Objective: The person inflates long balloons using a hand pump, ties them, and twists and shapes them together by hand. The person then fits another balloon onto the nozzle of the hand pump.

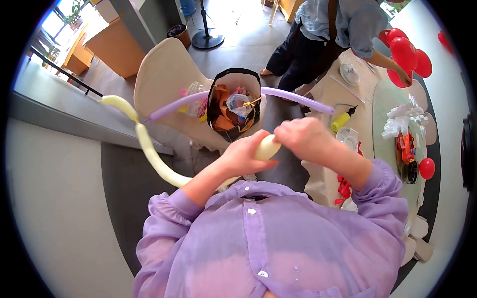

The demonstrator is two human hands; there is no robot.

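Observation:
A long pale yellow modelling balloon (154,156) curves from the left, pinched narrow near its far end, and passes under my left forearm. My left hand (243,155) is wrapped round its near end, where a short rounded piece shows between fingers and thumb. At the tip of that end, the fingers of my right hand (307,141) are pinched together on the balloon. Just beyond my hands, a black-edged bag (233,130) holds orange and other coloured items. Purple balloon lengths (298,98) stick out on both sides of the bag; whether they are one balloon I cannot tell.
A beige chair (166,67) bears the bag. On the right, a cloth-covered table (367,89) carries a yellow-green pump (342,120), clear plastic pieces and red items. Another person (323,44) stands there, a hand at red balloons (405,53). A stand base (207,38) is behind.

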